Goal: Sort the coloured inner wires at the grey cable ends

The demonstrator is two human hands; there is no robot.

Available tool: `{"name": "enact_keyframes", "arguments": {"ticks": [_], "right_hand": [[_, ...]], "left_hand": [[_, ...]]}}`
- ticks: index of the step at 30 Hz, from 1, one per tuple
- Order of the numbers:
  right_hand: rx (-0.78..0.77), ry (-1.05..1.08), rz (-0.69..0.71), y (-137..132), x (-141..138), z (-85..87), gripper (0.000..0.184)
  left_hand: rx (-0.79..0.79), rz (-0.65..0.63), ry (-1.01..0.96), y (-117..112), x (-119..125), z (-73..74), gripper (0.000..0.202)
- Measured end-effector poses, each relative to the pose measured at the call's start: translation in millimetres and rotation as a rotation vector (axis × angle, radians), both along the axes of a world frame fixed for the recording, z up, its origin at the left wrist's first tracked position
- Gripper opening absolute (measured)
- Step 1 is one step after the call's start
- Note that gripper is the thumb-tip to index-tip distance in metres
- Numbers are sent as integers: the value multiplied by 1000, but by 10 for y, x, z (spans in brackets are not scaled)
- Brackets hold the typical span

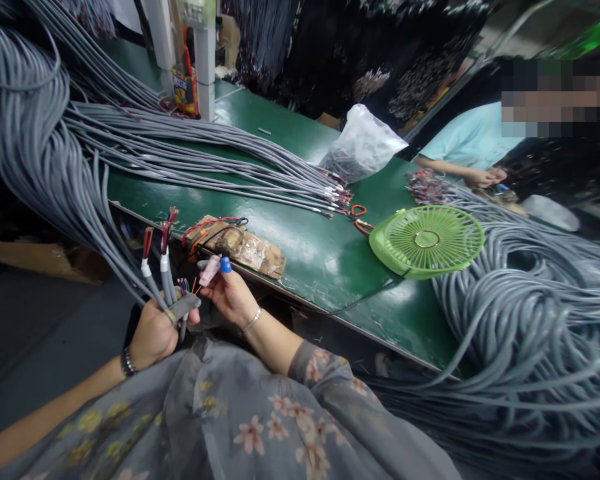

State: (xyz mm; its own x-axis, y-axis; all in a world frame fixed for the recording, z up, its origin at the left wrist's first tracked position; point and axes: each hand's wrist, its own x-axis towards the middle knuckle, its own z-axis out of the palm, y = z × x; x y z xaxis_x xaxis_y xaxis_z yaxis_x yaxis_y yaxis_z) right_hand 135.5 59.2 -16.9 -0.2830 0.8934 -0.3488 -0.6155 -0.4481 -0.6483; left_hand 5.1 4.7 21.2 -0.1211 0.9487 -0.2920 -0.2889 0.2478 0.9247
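Observation:
My left hand (pixel 156 333) is wrapped round several grey cables (pixel 130 283) near their ends, with a grey cover on its thumb. Above this hand stand cable ends with white bands and bare red and dark wires (pixel 147 241). One cable end fans out thin coloured wires (pixel 184 287) between my hands. My right hand (pixel 233 297), with pink and blue covers on its fingertips, pinches at an orange wire (pixel 198 288) of that fan. Just beyond it, a worn block with tape and red and black leads (pixel 240 243) lies on the bench edge.
A green bench (pixel 300 240) runs across in front of me. On it lie a bundle of grey cables (pixel 220 150), a white plastic bag (pixel 360 143) and a green fan (pixel 427 240). Coiled cables (pixel 530 320) heap at right. A co-worker in a light blue top (pixel 470 137) works beyond.

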Motion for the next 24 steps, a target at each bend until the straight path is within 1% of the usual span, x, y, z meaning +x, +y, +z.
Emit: {"name": "enact_keyframes", "arguments": {"ticks": [3,6,10,13,15,18,19,21,22,24], "right_hand": [[-34,6,34,-26,54,-51,55],[-21,-31,39,-67,135,-131,54],[75,-135,0,-138,234,-212,49],[183,-266,11,-205,301,-204,51],[262,-360,51,-269,358,-167,52],[391,-463,128,-397,473,-105,51],[451,-495,129,-445,518,-94,50],[567,-561,115,-540,610,-97,49],[617,-581,110,-583,656,-110,48],[710,-610,110,-654,738,-151,41]], "left_hand": [[12,-5,8,-12,-26,-38,31],[-5,-17,16,-22,-61,-108,33],[-25,-80,3,-30,-90,-174,40],[7,-148,13,-42,-84,-188,38],[44,-234,46,-58,-66,-198,36],[127,-450,131,-95,-32,-248,36],[164,-525,172,-111,-23,-277,36],[254,-634,294,-143,-15,-353,35],[304,-666,376,-160,-16,-396,35],[400,-706,548,-194,-24,-478,33]]}}
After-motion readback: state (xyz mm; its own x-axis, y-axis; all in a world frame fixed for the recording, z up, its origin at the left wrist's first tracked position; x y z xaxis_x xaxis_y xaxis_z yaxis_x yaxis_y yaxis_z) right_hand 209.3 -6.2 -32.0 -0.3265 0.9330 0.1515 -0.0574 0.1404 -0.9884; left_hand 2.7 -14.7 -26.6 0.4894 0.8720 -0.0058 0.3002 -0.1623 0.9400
